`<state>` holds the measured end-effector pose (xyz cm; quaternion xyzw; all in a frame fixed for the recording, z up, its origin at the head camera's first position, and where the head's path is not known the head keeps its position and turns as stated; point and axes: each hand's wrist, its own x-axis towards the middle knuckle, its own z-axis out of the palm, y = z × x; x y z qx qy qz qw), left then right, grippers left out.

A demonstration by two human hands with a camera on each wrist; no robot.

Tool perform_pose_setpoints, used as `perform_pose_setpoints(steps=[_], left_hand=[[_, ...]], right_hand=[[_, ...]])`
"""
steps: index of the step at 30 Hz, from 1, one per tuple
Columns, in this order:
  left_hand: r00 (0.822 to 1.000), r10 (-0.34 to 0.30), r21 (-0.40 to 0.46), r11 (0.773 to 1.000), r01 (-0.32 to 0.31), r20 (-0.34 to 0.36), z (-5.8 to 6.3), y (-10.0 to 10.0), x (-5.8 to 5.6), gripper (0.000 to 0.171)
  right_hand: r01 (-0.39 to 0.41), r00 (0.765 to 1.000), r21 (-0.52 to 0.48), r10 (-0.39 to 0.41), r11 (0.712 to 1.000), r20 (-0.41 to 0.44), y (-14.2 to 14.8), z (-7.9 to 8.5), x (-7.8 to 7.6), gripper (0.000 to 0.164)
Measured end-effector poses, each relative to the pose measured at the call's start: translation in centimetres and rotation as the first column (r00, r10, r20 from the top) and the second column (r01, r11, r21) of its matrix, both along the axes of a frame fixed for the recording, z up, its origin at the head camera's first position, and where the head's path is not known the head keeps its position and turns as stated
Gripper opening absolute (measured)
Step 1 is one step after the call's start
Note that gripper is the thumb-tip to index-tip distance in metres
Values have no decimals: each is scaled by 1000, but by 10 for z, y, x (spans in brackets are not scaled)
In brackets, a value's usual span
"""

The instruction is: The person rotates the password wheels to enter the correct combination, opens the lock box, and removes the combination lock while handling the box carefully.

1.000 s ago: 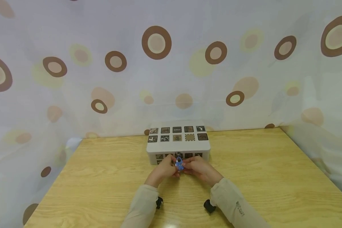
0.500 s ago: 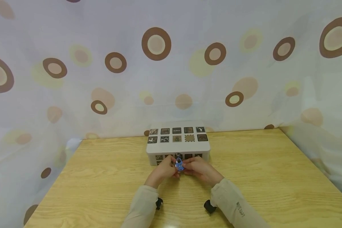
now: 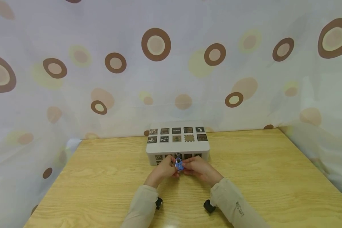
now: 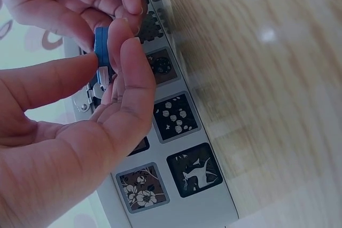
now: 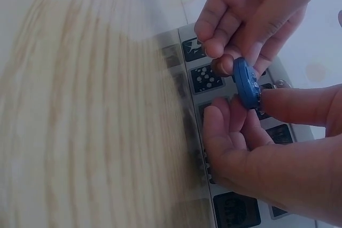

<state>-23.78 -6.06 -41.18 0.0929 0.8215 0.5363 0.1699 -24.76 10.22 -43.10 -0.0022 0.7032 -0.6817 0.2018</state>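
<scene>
A small blue combination padlock [image 3: 179,165] is at the front of a white box [image 3: 176,146], with its shackle up by the metal latch [image 4: 83,100]. My left hand [image 3: 164,167] pinches the padlock from the left, thumb and fingertips on its edge. From the other side, my right hand [image 3: 200,167] pinches it too, its thumb at the number dials that show on the padlock's face in the right wrist view. Fingers of both hands hide part of the padlock's body and the box front behind it.
Dark square pictures cover the box's lid and front. The box stands at the back of a wooden table [image 3: 108,177], close to a white curtain [image 3: 125,95] with brown and yellow circles. Black wrist straps [image 3: 209,206] show below the sleeves.
Both hands keep their hold on the padlock at the latch, with hardly any movement. The head view has shifted very slightly.
</scene>
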Motion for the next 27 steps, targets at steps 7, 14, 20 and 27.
perform_pose_setpoints(steps=[7, 14, 20, 27], left_hand=[[999, 17, 8, 1000, -18, 45, -3, 1, 2, 21], [999, 15, 22, 1000, -16, 52, -5, -1, 7, 21], [999, 16, 26, 1000, -18, 44, -4, -2, 4, 21], [999, 19, 45, 999, -21, 44, -3, 0, -2, 22]], right_hand=[[1, 1000, -5, 0, 1000, 26, -1, -4, 4, 32], [15, 1000, -13, -14, 1000, 18, -4, -8, 8, 30], [17, 1000, -8, -17, 1000, -3, -4, -8, 5, 29], [25, 1000, -17, -25, 1000, -12, -3, -2, 0, 31]])
